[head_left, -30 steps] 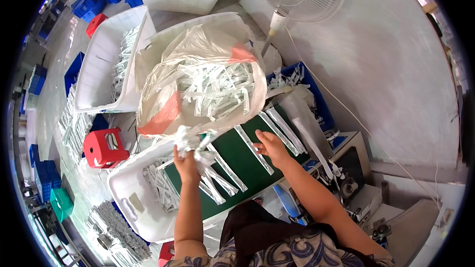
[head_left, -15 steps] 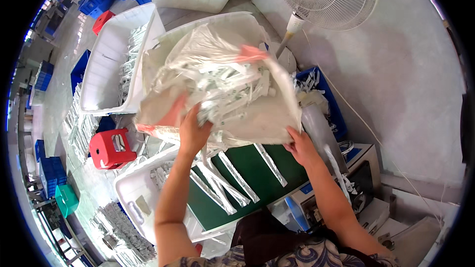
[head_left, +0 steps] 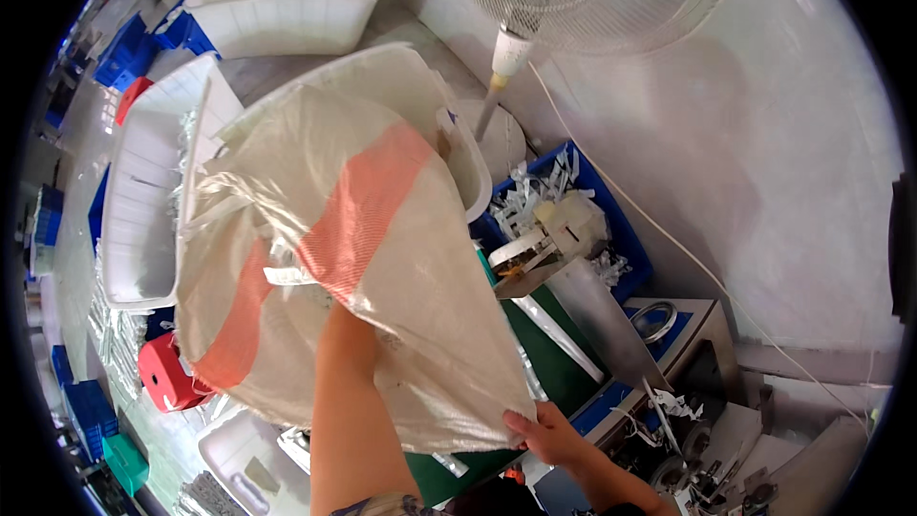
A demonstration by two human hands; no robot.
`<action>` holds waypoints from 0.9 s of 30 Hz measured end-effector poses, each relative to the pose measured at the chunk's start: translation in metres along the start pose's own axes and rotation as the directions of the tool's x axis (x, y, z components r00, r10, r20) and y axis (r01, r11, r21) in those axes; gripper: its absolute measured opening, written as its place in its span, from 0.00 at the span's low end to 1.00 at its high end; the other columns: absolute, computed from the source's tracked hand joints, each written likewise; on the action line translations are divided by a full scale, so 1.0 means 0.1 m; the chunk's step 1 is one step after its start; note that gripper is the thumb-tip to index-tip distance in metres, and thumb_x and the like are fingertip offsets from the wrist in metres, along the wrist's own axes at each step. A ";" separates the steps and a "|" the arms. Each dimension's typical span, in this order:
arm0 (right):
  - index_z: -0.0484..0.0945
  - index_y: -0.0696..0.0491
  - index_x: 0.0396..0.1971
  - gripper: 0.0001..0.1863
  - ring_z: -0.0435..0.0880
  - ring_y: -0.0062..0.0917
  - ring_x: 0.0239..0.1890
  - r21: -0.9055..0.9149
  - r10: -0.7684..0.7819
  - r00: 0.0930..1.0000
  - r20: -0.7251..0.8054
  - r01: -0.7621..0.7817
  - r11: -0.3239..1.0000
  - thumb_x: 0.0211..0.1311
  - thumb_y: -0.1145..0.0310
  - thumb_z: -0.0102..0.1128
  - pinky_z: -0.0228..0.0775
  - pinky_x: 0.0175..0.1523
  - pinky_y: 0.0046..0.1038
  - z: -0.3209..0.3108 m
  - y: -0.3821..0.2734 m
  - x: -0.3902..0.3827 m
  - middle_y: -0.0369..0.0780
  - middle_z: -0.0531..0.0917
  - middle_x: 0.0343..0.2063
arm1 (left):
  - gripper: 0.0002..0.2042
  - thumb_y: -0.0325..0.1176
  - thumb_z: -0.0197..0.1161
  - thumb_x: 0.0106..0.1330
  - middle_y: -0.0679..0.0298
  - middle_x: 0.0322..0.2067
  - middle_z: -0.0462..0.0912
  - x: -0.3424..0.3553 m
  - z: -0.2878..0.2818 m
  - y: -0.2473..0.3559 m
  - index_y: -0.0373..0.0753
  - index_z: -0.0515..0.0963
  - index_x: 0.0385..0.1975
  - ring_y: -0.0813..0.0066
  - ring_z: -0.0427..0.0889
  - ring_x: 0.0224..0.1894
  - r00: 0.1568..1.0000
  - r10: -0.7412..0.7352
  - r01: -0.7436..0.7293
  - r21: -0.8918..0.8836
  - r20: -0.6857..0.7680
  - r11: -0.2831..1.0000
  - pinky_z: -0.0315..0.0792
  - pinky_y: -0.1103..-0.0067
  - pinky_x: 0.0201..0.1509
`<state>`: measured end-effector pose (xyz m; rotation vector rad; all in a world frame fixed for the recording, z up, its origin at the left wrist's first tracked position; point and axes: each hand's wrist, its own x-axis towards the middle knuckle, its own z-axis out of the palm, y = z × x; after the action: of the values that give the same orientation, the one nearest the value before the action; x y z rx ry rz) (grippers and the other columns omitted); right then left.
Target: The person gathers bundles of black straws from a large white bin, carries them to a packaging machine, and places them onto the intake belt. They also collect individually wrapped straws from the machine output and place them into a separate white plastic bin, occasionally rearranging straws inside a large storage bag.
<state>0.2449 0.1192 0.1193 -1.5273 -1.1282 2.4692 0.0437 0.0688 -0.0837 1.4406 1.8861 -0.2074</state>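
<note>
A large woven sack [head_left: 430, 258], cream with red-orange bands, spreads in front of me over a white bin [head_left: 368, 62] and part of a green tabletop [head_left: 540, 325]. At its near right corner my right hand [head_left: 549, 433] pinches the sack's edge. My left forearm [head_left: 349, 392] reaches in under a fold of the sack; the hand itself is hidden, so its fingers do not show. One white strip [head_left: 289, 274] peeks out by the fold. Flat silvery strips [head_left: 564, 339] lie on the green tabletop, partly covered by the sack.
A standing fan [head_left: 511, 53] rises behind the bin. To the right are a blue crate [head_left: 626, 229] of scrap strips and a machine [head_left: 707, 401]. Left of the sack stand a long white tub [head_left: 143, 201] and a red stool [head_left: 167, 373]. A cable [head_left: 659, 229] runs along the wall.
The sack has swung left and toward me, its banded side now covering the white strips inside. My left hand has gone under the fabric; my right hand has moved down with the edge.
</note>
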 end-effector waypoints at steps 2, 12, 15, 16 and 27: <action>0.73 0.59 0.26 0.15 0.69 0.15 0.21 0.001 -0.025 1.000 0.002 0.025 1.000 0.55 0.60 0.51 0.61 0.27 0.18 -0.01 0.13 0.00 0.33 0.73 0.18 | 0.19 0.32 0.56 0.50 0.52 0.39 0.71 -0.13 0.19 -0.06 0.30 0.66 0.42 0.59 0.72 0.41 0.996 -0.084 0.083 -0.052 -0.024 0.995 0.68 0.73 0.44; 0.70 0.55 0.39 0.17 0.71 0.26 0.32 0.086 -0.111 0.985 -0.133 0.123 0.989 0.52 0.60 0.54 0.62 0.43 0.29 -0.13 -0.13 0.00 0.36 0.75 0.26 | 0.17 0.31 0.55 0.51 0.53 0.37 0.72 -0.18 0.77 -0.24 0.30 0.67 0.40 0.61 0.73 0.40 0.968 -0.246 0.231 -0.195 -0.053 0.953 0.69 0.75 0.42; 0.67 0.57 0.41 0.19 0.70 0.26 0.36 -0.126 -0.312 0.916 -0.252 0.288 0.949 0.51 0.63 0.54 0.61 0.45 0.27 -0.28 0.02 0.20 0.37 0.74 0.31 | 0.16 0.31 0.55 0.52 0.54 0.36 0.73 -0.15 0.75 -0.25 0.30 0.68 0.40 0.62 0.73 0.39 0.965 -0.256 0.238 -0.211 -0.062 0.948 0.70 0.75 0.41; 0.66 0.59 0.42 0.20 0.70 0.25 0.39 -0.241 -0.407 0.864 -0.295 0.345 0.907 0.51 0.65 0.54 0.60 0.46 0.26 -0.34 0.07 0.29 0.38 0.74 0.34 | 0.16 0.31 0.55 0.52 0.54 0.36 0.73 -0.11 0.79 -0.25 0.30 0.68 0.39 0.62 0.73 0.39 0.965 -0.256 0.237 -0.221 -0.061 0.946 0.70 0.75 0.41; 0.68 0.55 0.28 0.14 0.63 0.16 0.13 0.820 -0.136 0.973 -0.187 0.231 0.523 0.58 0.60 0.39 0.52 0.16 0.17 -0.61 -0.42 0.52 0.33 0.70 0.16 | 0.14 0.31 0.54 0.53 0.55 0.33 0.74 -0.31 -0.06 0.04 0.30 0.69 0.37 0.64 0.74 0.38 0.988 -0.113 0.074 -0.312 -0.107 0.947 0.72 0.77 0.38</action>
<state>0.2514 0.2039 0.0886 -1.0948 0.0293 2.1729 0.0473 0.0496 -0.0593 1.1765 1.9863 0.1306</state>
